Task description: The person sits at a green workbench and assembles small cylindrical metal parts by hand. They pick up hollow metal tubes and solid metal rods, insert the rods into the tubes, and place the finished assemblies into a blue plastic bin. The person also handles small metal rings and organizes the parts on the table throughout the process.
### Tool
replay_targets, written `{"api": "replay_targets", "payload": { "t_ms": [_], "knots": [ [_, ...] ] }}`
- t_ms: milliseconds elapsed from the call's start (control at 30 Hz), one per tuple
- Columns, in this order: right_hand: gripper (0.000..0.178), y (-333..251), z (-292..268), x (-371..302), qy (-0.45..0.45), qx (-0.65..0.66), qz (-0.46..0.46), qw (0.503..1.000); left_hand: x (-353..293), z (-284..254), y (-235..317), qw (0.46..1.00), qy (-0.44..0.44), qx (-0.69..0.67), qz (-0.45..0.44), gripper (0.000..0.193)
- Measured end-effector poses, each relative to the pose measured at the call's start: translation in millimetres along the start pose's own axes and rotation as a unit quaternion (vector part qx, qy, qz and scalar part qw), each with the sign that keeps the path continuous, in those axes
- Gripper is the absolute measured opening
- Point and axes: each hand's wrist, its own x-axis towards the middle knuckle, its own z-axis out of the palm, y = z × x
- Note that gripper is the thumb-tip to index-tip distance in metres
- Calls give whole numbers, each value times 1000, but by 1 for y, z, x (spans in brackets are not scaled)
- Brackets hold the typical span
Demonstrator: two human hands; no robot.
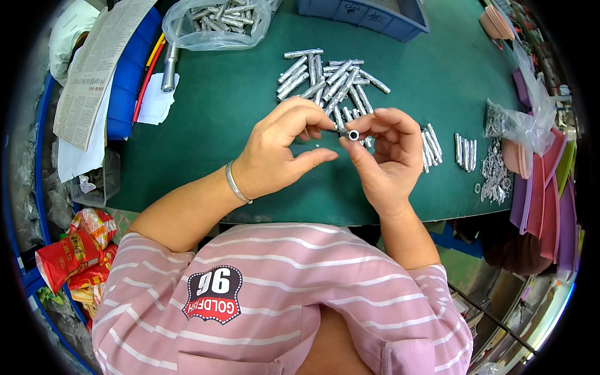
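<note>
My right hand pinches a short silvery metal tube between thumb and fingers, its round open end turned up toward me. My left hand, with a metal bangle at the wrist, is close by on the left. Its index fingertip reaches the tube's side, while the thumb stands apart below. Whether that fingertip touches the tube is hard to tell. Just beyond both hands lies a loose pile of similar metal tubes, partly hidden by my fingers. Another row of tubes sits right of my right hand.
On the green table, a bag of metal pieces and a blue bin stand at the back. Right are more tubes, small metal fittings and a clear bag. A newspaper leans at left.
</note>
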Motion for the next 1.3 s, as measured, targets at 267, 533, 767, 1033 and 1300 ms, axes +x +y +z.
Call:
{"api": "replay_targets", "payload": {
  "t_ms": [267,533,767,1033,1300],
  "knots": [
    [11,-15,0,5,4,-115,-30,993,-5,-2,0,999,28,-15,-8,26],
    [16,1,-17,9,-82,-470,104,873,1,-16,-9,828,62,-466,-307,16],
    [10,-6,-19,13,-131,-538,78,829,0,-11,-5,897,45,-329,-293,13],
    [9,-7,-32,11,-92,-320,142,932,-4,-2,1,948,40,-203,-242,29],
    [15,-3,-7,-3,-111,-199,0,974,-5,-2,6,995,11,-86,-42,24]
  ]
}}
